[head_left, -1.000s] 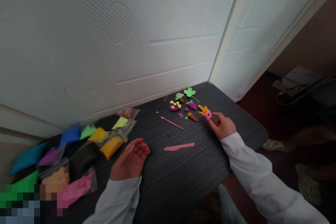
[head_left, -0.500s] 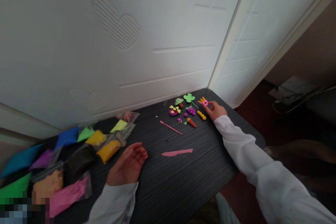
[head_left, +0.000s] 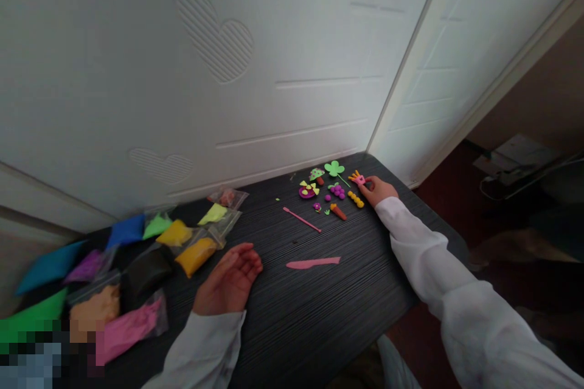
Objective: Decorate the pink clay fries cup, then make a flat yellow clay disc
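Observation:
My right hand [head_left: 381, 191] pinches a small pink clay piece with orange strips fanning from its top [head_left: 359, 179], like a carton of fries, at the table's far right corner. Close by lie a yellow beaded clay strip [head_left: 355, 199], a green clay clover [head_left: 334, 168], purple clay grapes [head_left: 337, 192], a brown clay carrot-like cone [head_left: 338, 212], a clay mushroom [head_left: 317, 175] and a purple-and-yellow clay piece [head_left: 309, 189]. My left hand [head_left: 231, 279] rests palm up with fingers loosely curled and apart, holding nothing, beside a bag of orange clay [head_left: 196, 256].
A pink plastic knife [head_left: 313, 263] and a thin pink modelling stick [head_left: 302, 219] lie mid-table. Several bags of coloured clay, including black [head_left: 148, 270] and pink clay [head_left: 130, 329], cover the left side. A white panelled wall [head_left: 292, 121] borders the dark table [head_left: 292, 322].
The view has shifted slightly, so everything appears a little further right. My right hand still pinches the pink and orange clay piece; my left hand keeps its loose, open pose.

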`<state>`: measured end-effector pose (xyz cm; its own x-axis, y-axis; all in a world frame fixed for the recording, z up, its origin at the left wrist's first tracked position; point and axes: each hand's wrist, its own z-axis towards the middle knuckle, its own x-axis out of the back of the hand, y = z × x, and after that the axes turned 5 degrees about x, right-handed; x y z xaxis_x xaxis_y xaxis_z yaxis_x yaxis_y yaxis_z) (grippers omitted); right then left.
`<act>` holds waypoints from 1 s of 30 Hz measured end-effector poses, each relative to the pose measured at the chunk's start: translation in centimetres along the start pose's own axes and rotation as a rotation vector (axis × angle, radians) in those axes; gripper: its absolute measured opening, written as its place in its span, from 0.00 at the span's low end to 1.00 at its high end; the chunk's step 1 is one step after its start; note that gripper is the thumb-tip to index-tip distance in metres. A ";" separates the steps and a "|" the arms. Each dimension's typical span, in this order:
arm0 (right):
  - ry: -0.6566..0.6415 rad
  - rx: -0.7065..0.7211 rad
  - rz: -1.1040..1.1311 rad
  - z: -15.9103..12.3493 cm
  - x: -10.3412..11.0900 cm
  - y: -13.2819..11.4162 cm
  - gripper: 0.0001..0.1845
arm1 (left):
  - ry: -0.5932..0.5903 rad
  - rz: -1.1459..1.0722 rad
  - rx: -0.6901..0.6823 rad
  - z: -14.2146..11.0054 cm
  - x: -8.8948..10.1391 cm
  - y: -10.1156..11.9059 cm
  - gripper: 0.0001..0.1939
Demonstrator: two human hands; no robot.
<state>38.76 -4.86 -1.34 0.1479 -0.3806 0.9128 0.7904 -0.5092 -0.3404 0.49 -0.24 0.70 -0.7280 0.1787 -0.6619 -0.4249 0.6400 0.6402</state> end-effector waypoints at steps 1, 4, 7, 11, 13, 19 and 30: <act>0.002 0.000 0.002 0.0 0.0 0.0 0.22 | -0.002 0.000 0.002 0.0 0.0 0.0 0.11; 0.016 -0.001 0.015 0.0 -0.2 0.1 0.21 | 0.007 0.005 -0.002 0.0 0.0 0.0 0.11; 0.049 0.000 0.038 0.0 -0.2 0.2 0.21 | 0.015 0.015 -0.014 0.1 0.0 -0.1 0.11; 0.145 0.019 0.074 -0.7 0.5 0.2 0.22 | 0.033 0.069 -0.025 0.3 0.2 -0.4 0.09; 0.192 0.061 0.095 -1.6 1.3 -0.2 0.22 | 0.034 0.098 -0.029 0.4 0.2 -0.6 0.09; 0.084 0.449 0.210 -6.4 3.2 -5.9 0.14 | 0.022 0.092 -0.037 0.3 -0.1 -0.7 0.10; -0.382 0.953 0.019 -9.3 0.3 -14.6 0.10 | -0.045 0.067 -0.020 0.4 0.1 -0.9 0.10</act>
<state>21.73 -4.75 1.79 0.2135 -0.0265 0.9766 0.9049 0.3820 -0.1875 1.02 -0.50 -0.08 -0.7304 0.2539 -0.6341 -0.3874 0.6107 0.6907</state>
